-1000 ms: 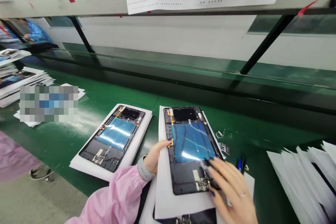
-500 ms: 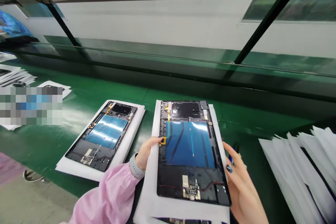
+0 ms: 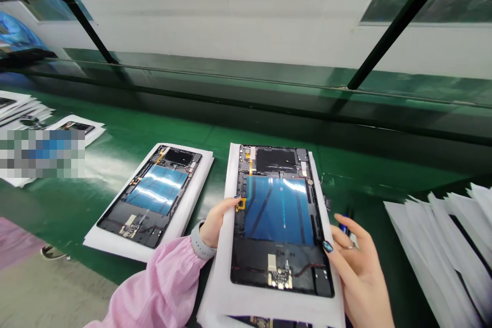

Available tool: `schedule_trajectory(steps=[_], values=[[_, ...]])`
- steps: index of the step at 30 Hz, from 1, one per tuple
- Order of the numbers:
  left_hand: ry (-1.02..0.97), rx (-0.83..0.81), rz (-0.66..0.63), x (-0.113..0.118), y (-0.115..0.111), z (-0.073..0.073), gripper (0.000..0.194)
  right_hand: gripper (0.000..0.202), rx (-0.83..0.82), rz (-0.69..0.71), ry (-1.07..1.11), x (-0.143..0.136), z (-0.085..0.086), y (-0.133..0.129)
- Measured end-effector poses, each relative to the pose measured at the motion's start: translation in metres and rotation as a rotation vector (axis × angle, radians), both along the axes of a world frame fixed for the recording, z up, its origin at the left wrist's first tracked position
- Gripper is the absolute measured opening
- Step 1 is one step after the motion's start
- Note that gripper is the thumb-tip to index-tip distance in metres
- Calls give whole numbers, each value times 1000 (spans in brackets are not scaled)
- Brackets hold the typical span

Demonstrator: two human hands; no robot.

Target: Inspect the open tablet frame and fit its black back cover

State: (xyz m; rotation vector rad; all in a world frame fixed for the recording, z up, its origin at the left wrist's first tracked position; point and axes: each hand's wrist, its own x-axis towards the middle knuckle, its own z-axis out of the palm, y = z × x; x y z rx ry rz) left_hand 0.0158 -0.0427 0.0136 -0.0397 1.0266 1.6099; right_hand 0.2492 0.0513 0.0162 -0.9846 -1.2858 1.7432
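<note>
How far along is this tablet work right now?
Done, it seems: one open tablet lies on the belt. In hand: left hand and right hand hold another tablet on its sheet. Left: a stack waits at right.

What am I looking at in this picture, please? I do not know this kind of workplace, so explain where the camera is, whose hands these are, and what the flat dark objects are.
The camera sits on a person's head and looks down at a green work surface. The left hand, in a pink sleeve, and the right hand grip the two long sides of an opened tablet lying on a white sheet. Its inside shows: a shiny blue panel and small circuit parts. A second opened tablet lies on its own sheet to the left, untouched. White sheets are stacked at the right.
</note>
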Motion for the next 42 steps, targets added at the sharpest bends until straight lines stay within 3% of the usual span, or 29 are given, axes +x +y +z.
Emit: schedule_trajectory(steps=[4, 9, 14, 18, 26, 32, 37, 42], values=[[-120, 23, -59, 0, 1, 3, 17, 24, 20, -3, -52, 2, -8, 4], [-123, 68, -69, 3, 4, 10, 16, 37, -43, 1, -162, 11, -21, 5], [-175, 105, -127, 3, 6, 15, 21, 44, 33, 57, -305, 25, -38, 6], [-187, 114, -151, 1, 6, 15, 24, 47, 29, 97, -338, 28, -43, 6], [-240, 45, -99, 1, 7, 21, 28, 35, 70, 126, -253, 26, -33, 3], [-269, 36, -91, -2, 8, 21, 29, 30, 123, 96, -47, 8, -8, 3], [-401, 70, -144, -7, 10, 26, 41, 24, -16, -14, 63, 3, 7, 2], [-408, -15, -68, -9, 11, 31, 42, 23, -173, -55, -17, 3, 15, -2]])
